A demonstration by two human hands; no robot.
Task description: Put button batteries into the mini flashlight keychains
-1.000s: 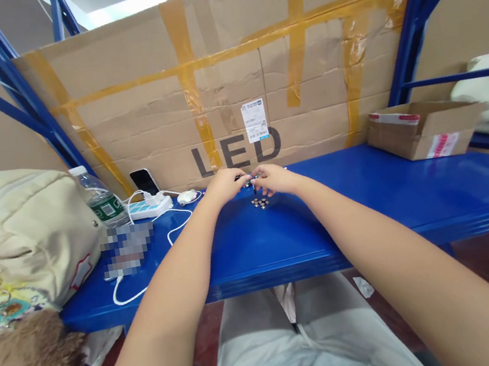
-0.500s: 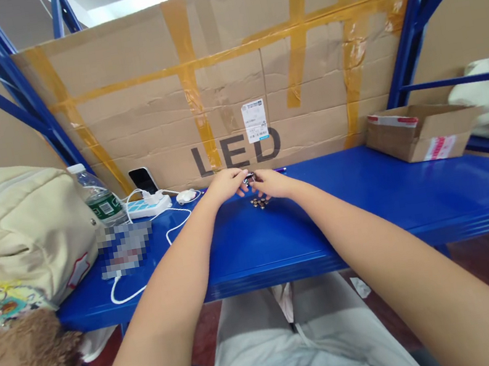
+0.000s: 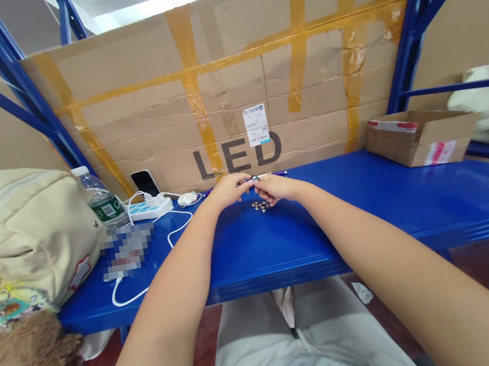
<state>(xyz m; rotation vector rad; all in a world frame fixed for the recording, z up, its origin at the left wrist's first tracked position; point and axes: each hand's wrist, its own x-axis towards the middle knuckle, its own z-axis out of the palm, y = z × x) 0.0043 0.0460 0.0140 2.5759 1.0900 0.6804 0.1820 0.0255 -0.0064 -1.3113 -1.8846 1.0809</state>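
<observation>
My left hand (image 3: 232, 190) and my right hand (image 3: 276, 187) meet above the back part of the blue table (image 3: 265, 248). Their fingertips are pinched together on a small dark thing (image 3: 255, 178), mostly covered by the fingers and too small to name. Just below the hands, several small, shiny, round metal pieces (image 3: 261, 206) lie in a loose cluster on the tabletop. Behind my right hand runs a thin pen-like stick (image 3: 278, 173), partly hidden by the fingers.
At the left stand a cream bag (image 3: 42, 235), a water bottle (image 3: 104, 200) and a white power strip (image 3: 150, 209) with cables. An open cardboard box (image 3: 424, 137) sits at the right. Taped cardboard marked LED (image 3: 230, 98) closes off the back.
My fingertips have drawn closer together, and the small dark thing between them shows less. My right fingers have curled in more. The metal pieces stay in their cluster.
</observation>
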